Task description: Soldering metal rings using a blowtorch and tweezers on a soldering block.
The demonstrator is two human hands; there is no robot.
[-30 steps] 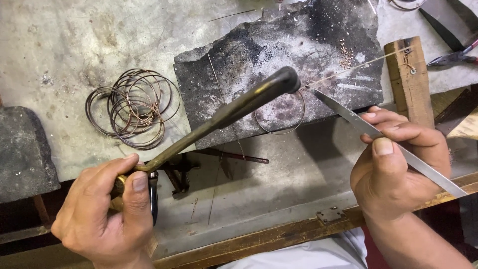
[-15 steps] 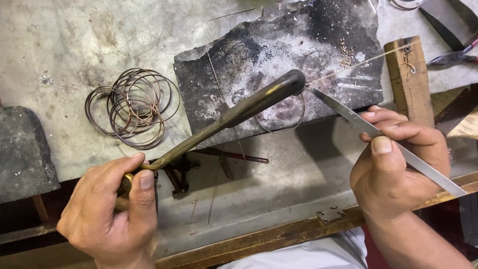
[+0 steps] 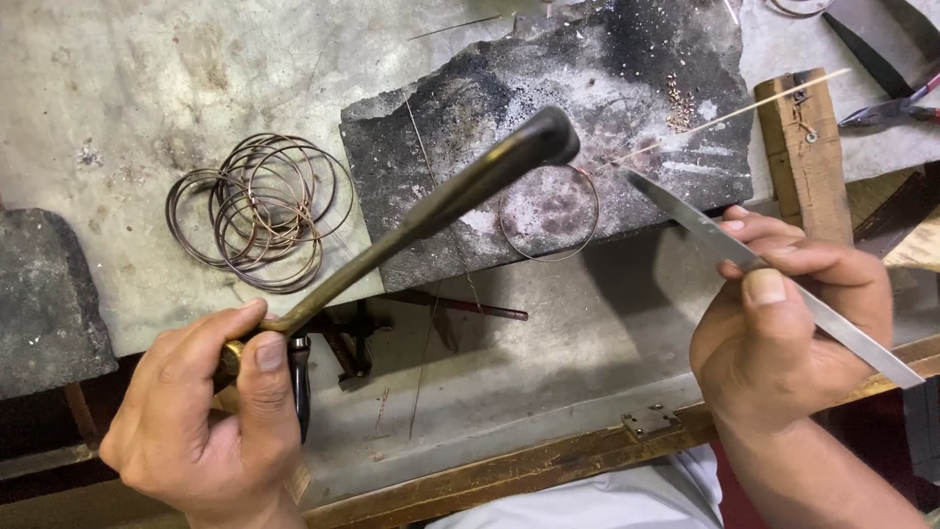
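Since the earlier frames the torch head (image 3: 543,137) has crept slightly to the right across the charred block (image 3: 627,88), nearer the tweezer tip, while the hands have barely shifted. The left hand (image 3: 206,411) is wrapped closed around the base of the blowtorch handle near the lower left of the frame, thumb pressed along the side, so the long dark pipe slants up toward the centre and its nozzle hangs over the wire ring (image 3: 548,213). That ring lies flat on the lower edge of the block, just below and right of the nozzle. The right hand (image 3: 793,333), at the right of the frame, pinches a pair of long steel tweezers (image 3: 783,284) between thumb and fingers, the point aimed up-left at the ring's upper right rim, apparently to steady or touch the joint (a thin straw-coloured stick (image 3: 734,115) also points there from the upper right).

A loose heap of finished wire rings (image 3: 259,211) sits on the grey bench at the left, well apart from the block. A wooden peg (image 3: 803,147) stands at the right, with pliers (image 3: 896,110) beyond it. A dark stone slab (image 3: 44,294) fills the left edge. The torch pipe crosses over the block's left part, hiding some of it.
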